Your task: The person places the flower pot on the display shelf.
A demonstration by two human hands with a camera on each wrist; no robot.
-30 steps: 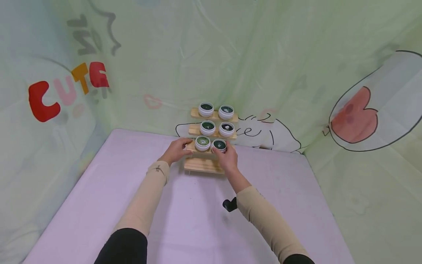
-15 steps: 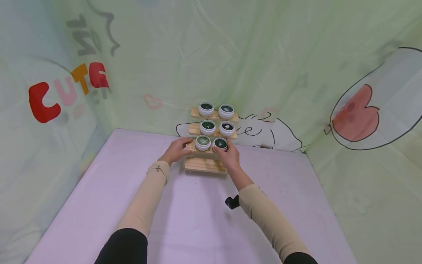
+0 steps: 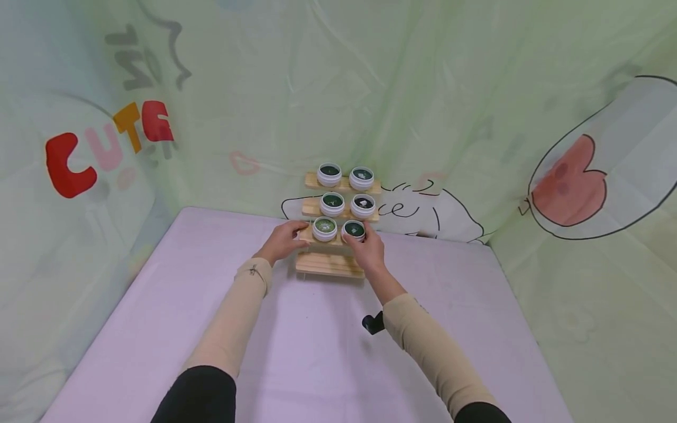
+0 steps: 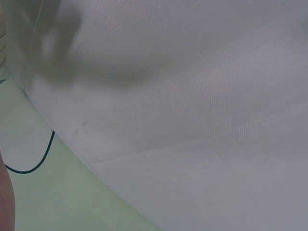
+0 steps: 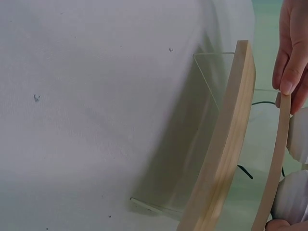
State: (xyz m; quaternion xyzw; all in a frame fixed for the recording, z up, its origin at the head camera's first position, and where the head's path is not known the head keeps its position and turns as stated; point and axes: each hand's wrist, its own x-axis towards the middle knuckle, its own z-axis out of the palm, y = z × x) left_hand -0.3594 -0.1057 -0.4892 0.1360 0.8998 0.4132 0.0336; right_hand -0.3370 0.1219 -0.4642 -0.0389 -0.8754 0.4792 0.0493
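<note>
A tiered wooden display stand (image 3: 330, 264) stands near the back edge of the table. Its second shelf from the front bears two small white jars: a light green-topped jar (image 3: 325, 229) on the left and a dark green-topped jar (image 3: 354, 230) on the right. My left hand (image 3: 282, 241) pinches the left end of this shelf (image 5: 278, 154), thumb on the front edge in the right wrist view. My right hand (image 3: 368, 251) holds the dark green-topped jar between thumb and fingers, at the shelf's right end. Only a sliver of the left hand shows in the left wrist view.
Two more jars stand on each higher shelf, such as the jar (image 3: 332, 204) and the jar (image 3: 362, 177). A lilac cloth (image 3: 307, 352) covers the table. Printed fabric walls (image 3: 238, 106) rise behind and at both sides.
My right hand has shifted slightly right and back with the dark green-topped jar, leaving a wider gap to its neighbour. My left hand has kept its place on the shelf end.
</note>
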